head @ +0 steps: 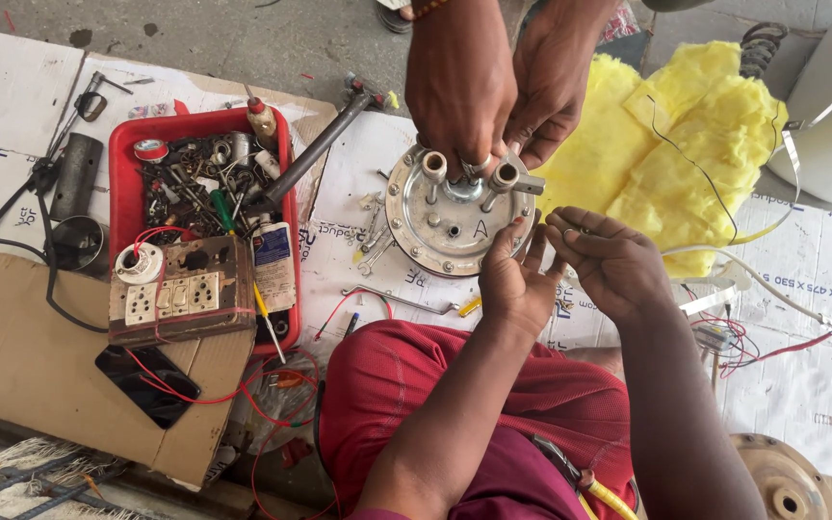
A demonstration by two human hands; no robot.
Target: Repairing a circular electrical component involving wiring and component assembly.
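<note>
Head view: left hand (pixel 514 279) braces the round silvery metal flange plate (pixel 455 217), fingers together against its near rim. Right hand (pixel 609 260) pinches something tiny, can't tell what. Best kept low, just beside those fingertips, clear of the co-worker's hands (pixel 493 82) gripping the far side.

Round flange plate (pixel 455 217): bare metal, dull-shiny, scuffed. Tray (pixel 125 144): glossy red plastic. Insulation wad (pixel 686 144): yellow, fluffy, fibrous. Switch board (pixel 180 289): worn wood w/ cream plastic sockets. Sheets under it all (pixel 12 356): matt brown cardboard. Phone (pixel 146 385): glossy black glass.
</note>
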